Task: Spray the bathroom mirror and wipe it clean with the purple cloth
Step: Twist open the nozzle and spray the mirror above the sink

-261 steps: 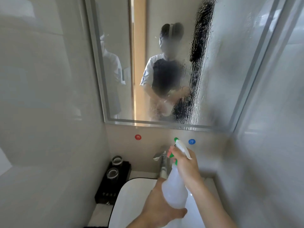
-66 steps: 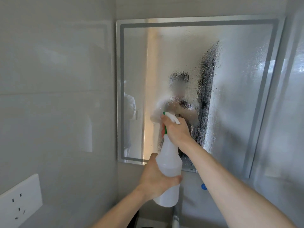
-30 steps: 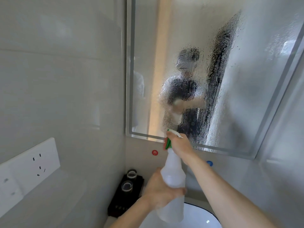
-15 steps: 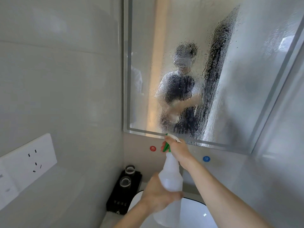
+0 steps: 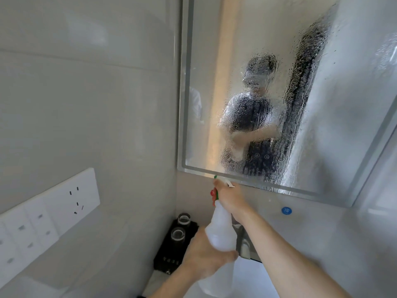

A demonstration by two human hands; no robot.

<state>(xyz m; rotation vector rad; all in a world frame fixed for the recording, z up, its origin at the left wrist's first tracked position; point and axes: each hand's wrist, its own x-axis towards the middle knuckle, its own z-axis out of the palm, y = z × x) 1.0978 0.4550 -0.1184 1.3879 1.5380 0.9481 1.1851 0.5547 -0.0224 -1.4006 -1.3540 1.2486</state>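
Pale grey wall tiles (image 5: 86,104) closed in a narrow bathroom corner, with a white socket plate (image 5: 73,196) low on the left wall and the mirror (image 5: 247,61) hung above and ahead, its glass beaded with droplets and streaked by runs through the middle and right, while the strip along its left edge looked drier. Below it the translucent spray bottle (image 5: 221,231) stood upright between both hands: the right hand (image 5: 231,198) curled round the green-and-white trigger head at the mirror's lower edge, and the left hand (image 5: 206,259) wrapped the bottle's body from below, each grip closed firmly on it. A black tray (image 5: 171,252) holding two glass cups (image 5: 178,234) sat on the bench under the bottle, beside the white basin (image 5: 253,276), and a blue dot sticker (image 5: 286,211) marked the wall under the mirror. The purple cloth was nowhere in view. Spraying seemed nearly done, judging by the wet glass. To finish it well, the nozzle probably needed lifting from the frame's bottom edge and aiming at the drier left strip, with short pulls, so that liquid did not pool and drip onto the tray and cups. The left hand's support kept the bottle level; wiping from the top down would likely catch the runs.
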